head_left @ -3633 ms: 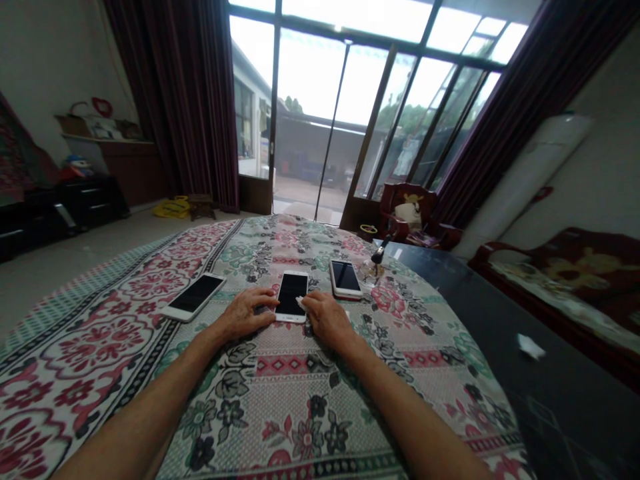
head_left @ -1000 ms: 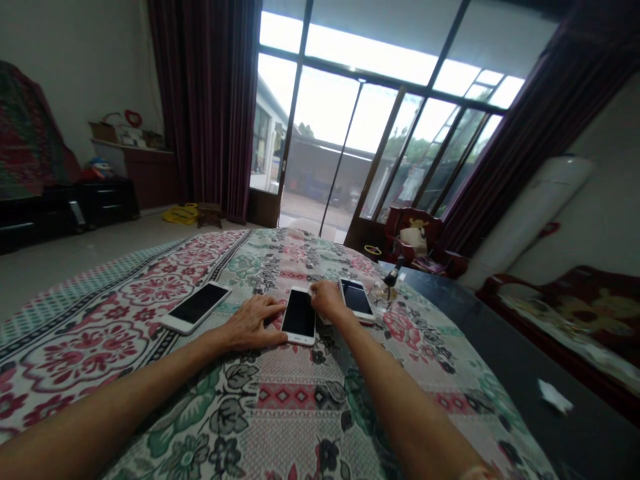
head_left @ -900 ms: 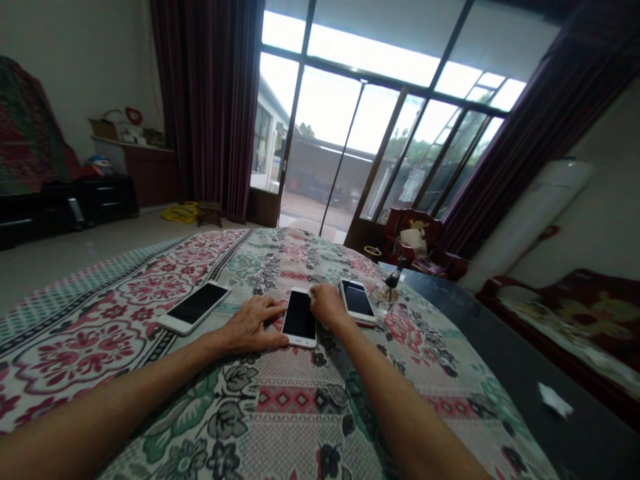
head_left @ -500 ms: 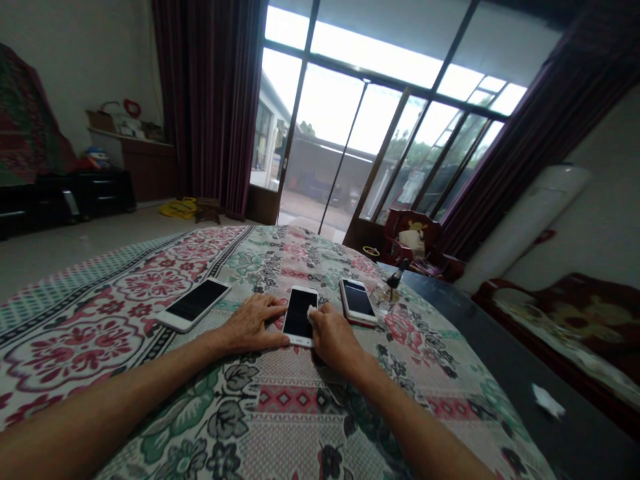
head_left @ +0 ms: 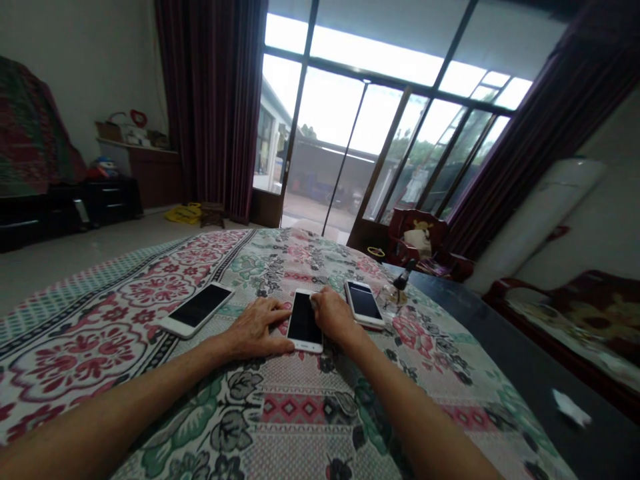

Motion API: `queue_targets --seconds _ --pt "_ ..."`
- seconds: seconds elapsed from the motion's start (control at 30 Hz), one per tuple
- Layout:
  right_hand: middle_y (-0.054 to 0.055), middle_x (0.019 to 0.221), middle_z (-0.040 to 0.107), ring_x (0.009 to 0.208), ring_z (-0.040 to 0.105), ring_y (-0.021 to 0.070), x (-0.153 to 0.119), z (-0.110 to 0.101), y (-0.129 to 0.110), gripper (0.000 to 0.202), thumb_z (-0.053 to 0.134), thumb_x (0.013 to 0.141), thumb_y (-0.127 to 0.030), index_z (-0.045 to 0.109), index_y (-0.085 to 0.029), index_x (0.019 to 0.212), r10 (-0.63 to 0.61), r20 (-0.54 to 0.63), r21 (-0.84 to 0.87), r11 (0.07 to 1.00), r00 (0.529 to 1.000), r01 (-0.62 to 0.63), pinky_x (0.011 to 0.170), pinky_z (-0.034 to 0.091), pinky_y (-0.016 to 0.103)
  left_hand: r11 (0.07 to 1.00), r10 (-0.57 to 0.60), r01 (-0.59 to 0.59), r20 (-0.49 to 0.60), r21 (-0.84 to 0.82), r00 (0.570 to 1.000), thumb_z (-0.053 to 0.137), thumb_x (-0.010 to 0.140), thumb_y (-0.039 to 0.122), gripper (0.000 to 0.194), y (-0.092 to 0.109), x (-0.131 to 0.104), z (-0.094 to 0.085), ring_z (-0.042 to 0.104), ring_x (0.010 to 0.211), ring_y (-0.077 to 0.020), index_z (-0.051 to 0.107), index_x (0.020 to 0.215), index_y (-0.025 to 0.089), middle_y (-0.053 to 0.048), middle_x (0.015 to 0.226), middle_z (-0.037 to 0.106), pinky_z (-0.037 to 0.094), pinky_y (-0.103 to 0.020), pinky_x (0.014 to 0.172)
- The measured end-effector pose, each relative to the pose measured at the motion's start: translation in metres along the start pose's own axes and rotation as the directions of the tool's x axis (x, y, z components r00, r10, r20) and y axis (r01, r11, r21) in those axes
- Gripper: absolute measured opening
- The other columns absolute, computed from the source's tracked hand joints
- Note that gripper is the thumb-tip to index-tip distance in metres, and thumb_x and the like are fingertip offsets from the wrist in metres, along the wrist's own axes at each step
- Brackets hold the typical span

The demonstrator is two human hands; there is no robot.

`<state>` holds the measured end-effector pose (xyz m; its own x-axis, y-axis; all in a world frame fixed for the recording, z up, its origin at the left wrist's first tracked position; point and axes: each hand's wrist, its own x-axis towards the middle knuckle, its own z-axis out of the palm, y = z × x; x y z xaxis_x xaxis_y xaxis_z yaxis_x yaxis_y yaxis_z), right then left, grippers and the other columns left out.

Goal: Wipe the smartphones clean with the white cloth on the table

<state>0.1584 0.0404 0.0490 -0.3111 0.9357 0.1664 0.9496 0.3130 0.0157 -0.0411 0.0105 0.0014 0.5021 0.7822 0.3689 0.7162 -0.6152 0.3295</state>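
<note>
A white smartphone [head_left: 304, 321] with a dark screen lies face up on the patterned tablecloth [head_left: 295, 403] between my hands. My left hand [head_left: 257, 328] rests with thumb and fingers spread, its tips touching the phone's left edge and lower left corner. Over the phone's upper right side, my right hand [head_left: 334, 315] is closed with its fingers pinched on a small white tissue, mostly hidden by them. To the left lies another white phone [head_left: 199, 309], tilted on the cloth. A third white phone [head_left: 365, 303] lies to the right of my right hand, on something with a reddish edge.
Beyond the third phone stands a clear glass container [head_left: 395, 297] with a dark top. On the dark surface [head_left: 530, 353] at right lies a crumpled white piece [head_left: 571, 408]. A carved wooden chair [head_left: 417, 233] and tall glass doors are farther back.
My right hand has slid up along the phone's right side, carrying the tissue toward the top of the screen. My left hand keeps its place against the phone. The view has shifted slightly.
</note>
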Motion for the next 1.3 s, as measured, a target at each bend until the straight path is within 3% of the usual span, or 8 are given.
queue_targets --seconds 0.13,0.37,0.57,0.8,1.0,1.17,1.3 --pt "0.011 0.103 0.064 0.091 0.059 0.0207 0.016 0.009 0.003 0.027 0.043 0.088 -0.014 0.069 -0.019 0.093 -0.011 -0.065 0.039 0.999 0.998 0.014 0.071 0.041 0.028 1.0 -0.007 0.007 -0.004 -0.008 1.0 0.067 0.071 0.055 0.057 0.0 0.0 0.0 0.052 0.102 -0.0251 0.062 0.119 0.025 -0.006 0.112 0.06 0.041 -0.038 0.092" --pt "0.008 0.105 0.067 0.099 0.058 0.0182 0.02 0.014 0.019 0.031 0.044 0.083 -0.006 0.065 -0.017 0.104 -0.198 -0.075 0.167 0.964 0.977 0.208 0.087 0.038 0.026 1.0 0.002 -0.002 -0.028 -0.015 1.0 0.068 0.07 0.054 0.058 0.001 -0.001 0.0 0.052 0.101 -0.0252 0.061 0.12 0.025 -0.006 0.111 0.06 0.041 -0.037 0.092" --pt "0.011 0.109 0.065 0.101 0.055 0.0198 0.024 0.024 0.009 0.038 0.041 0.082 -0.002 0.062 -0.014 0.112 -0.108 -0.145 0.199 0.971 0.983 0.136 0.087 0.038 0.026 0.999 0.037 -0.037 -0.02 0.022 0.999 0.062 0.077 0.055 0.054 0.001 -0.002 0.0 0.051 0.099 -0.025 0.06 0.12 0.023 -0.007 0.111 0.059 0.041 -0.038 0.089" --pt "0.01 0.112 0.062 0.102 0.052 0.0202 0.034 0.031 0.005 0.036 0.041 0.084 -0.005 0.062 -0.017 0.111 -0.144 -0.176 0.172 0.969 0.974 0.174 0.09 0.037 0.028 0.999 0.041 -0.039 -0.058 0.028 0.997 0.061 0.08 0.048 0.046 0.003 0.0 0.001 0.052 0.097 -0.024 0.061 0.118 0.022 -0.006 0.107 0.06 0.041 -0.037 0.088" --pt "0.008 0.114 0.063 0.103 0.053 0.0188 0.036 0.026 0.006 0.041 0.041 0.08 -0.001 0.064 -0.019 0.108 -0.26 -0.124 0.167 0.946 0.958 0.278 0.092 0.037 0.029 0.999 0.042 -0.042 -0.04 0.012 0.998 0.064 0.079 0.044 0.039 0.005 0.003 -0.001 0.053 0.094 -0.023 0.065 0.109 0.02 -0.006 0.103 0.06 0.042 -0.036 0.085" --pt "0.007 0.109 0.066 0.104 0.054 0.0183 0.034 0.025 -0.003 0.038 0.045 0.077 -0.003 0.068 -0.019 0.101 -0.388 -0.135 0.202 0.89 0.912 0.409 0.094 0.035 0.028 0.999 0.038 -0.037 -0.055 0.019 0.998 0.065 0.078 0.043 0.042 0.004 0.002 0.001 0.052 0.096 -0.0238 0.063 0.112 0.02 -0.007 0.105 0.06 0.041 -0.036 0.086" --pt "0.007 0.11 0.066 0.102 0.054 0.0186 0.039 0.028 -0.003 0.041 0.043 0.077 -0.002 0.067 -0.019 0.105 -0.264 -0.149 0.191 0.938 0.953 0.29 0.091 0.037 0.029 0.999 0.046 -0.047 -0.058 -0.005 0.997 0.064 0.078 0.042 0.038 0.004 0.002 0.0 0.053 0.094 -0.0224 0.063 0.11 0.021 -0.005 0.101 0.061 0.041 -0.035 0.085"
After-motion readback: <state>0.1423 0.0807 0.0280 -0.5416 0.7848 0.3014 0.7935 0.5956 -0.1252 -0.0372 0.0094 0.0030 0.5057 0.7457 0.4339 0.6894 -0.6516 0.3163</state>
